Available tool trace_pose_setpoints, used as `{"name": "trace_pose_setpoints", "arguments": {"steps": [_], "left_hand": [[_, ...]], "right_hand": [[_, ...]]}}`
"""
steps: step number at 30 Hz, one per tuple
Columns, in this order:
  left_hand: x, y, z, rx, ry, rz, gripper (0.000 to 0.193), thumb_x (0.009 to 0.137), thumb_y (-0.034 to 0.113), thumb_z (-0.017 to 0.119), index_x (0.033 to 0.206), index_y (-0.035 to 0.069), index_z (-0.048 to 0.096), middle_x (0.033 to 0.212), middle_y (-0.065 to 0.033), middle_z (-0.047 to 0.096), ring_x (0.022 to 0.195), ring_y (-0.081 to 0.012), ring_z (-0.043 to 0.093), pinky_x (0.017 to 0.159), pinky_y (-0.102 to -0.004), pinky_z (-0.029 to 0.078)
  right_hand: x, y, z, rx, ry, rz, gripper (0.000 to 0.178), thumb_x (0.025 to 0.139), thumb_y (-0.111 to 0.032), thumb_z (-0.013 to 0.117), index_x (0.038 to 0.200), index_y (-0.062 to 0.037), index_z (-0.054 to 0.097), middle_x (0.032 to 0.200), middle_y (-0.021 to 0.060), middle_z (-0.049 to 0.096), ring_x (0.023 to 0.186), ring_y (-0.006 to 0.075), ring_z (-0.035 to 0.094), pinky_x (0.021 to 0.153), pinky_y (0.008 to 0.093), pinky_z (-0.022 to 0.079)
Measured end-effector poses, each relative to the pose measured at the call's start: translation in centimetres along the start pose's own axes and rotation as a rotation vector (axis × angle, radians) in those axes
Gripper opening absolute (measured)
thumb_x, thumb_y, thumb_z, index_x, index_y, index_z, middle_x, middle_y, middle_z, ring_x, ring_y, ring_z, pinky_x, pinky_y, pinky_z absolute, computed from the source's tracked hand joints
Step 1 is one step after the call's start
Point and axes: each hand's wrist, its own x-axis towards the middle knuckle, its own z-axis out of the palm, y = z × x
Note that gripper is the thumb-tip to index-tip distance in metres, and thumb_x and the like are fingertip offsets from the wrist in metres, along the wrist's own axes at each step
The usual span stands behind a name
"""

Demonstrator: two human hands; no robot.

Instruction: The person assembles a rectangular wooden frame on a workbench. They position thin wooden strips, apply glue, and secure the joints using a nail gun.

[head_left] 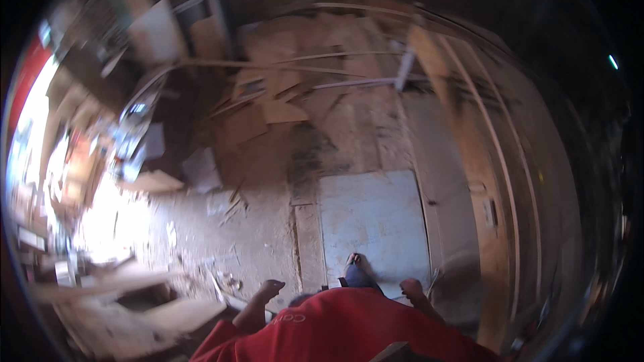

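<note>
My left hand (270,288) hangs beside my body, above the littered floor, with its fingers curled in and nothing visible in them. On the other side, my right hand (411,287) is also loosely closed, over the edge of a pale blue-white sheet (376,211) lying on the floor. Neither hand touches anything that I can see. One foot (356,259) in open footwear is set on that sheet. Both hands look small and slightly blurred.
A long wooden plank (463,154) and thin strips run along the right. Thin board offcuts (245,124) and long sticks lie ahead. Boards (157,30) lean at the far left. More wood pieces (181,315) lie at the lower left, below a glaring bright opening (114,218).
</note>
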Motion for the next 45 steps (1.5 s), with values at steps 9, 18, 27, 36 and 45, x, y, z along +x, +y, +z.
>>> {"name": "trace_pose_setpoints", "arguments": {"steps": [9,18,27,36,45], "left_hand": [[-0.7,4.1,0.8,-0.467,0.374,-0.345,0.049,0.092,0.046,0.074,0.116,0.004,0.077,0.106,-0.0205,0.077,0.099,-0.0296,0.073,0.087,-0.0409,0.055],[7.9,0.8,-6.5,-0.261,0.011,-0.580,0.057,0.089,0.055,0.072,0.111,0.003,0.077,0.103,-0.0175,0.076,0.089,-0.0294,0.071,0.084,-0.0442,0.056],[21.7,9.9,-35.7,-0.478,0.788,-0.100,0.049,0.094,0.047,0.066,0.110,0.001,0.075,0.105,-0.0222,0.075,0.098,-0.0380,0.072,0.088,-0.0433,0.056],[30.3,12.3,-41.7,-0.389,0.728,-0.222,0.055,0.092,0.051,0.068,0.118,0.002,0.071,0.101,-0.0243,0.074,0.094,-0.0335,0.072,0.084,-0.0423,0.055],[35.7,11.7,-49.5,-0.286,0.212,-0.360,0.034,0.092,0.042,0.070,0.101,0.010,0.077,0.082,-0.0137,0.073,0.073,-0.0271,0.068,0.069,-0.0430,0.054]], "right_hand": [[29.7,-1.2,-24.9,0.286,0.303,0.410,0.023,0.090,-0.015,0.059,0.104,-0.0024,0.072,0.074,0.0087,0.067,0.058,0.0233,0.064,0.052,0.0363,0.053],[38.5,-23.4,-22.4,0.270,0.305,0.059,0.018,0.089,-0.016,0.066,0.099,-0.0026,0.074,0.082,0.0099,0.071,0.067,0.0218,0.067,0.059,0.0364,0.054],[45.1,-38.8,-18.6,0.023,-0.226,0.050,0.020,0.092,-0.020,0.063,0.098,-0.0033,0.072,0.087,0.0109,0.072,0.073,0.0217,0.067,0.065,0.0390,0.055],[64.6,-54.2,-23.6,-0.048,-0.184,-0.116,0.025,0.098,-0.025,0.060,0.098,-0.0036,0.071,0.090,0.0116,0.072,0.079,0.0219,0.068,0.071,0.0406,0.054],[79.0,-82.4,-33.3,0.203,0.167,-0.441,0.031,0.090,-0.028,0.072,0.108,-0.0031,0.073,0.100,0.0152,0.076,0.094,0.0263,0.073,0.085,0.0386,0.056]]}}
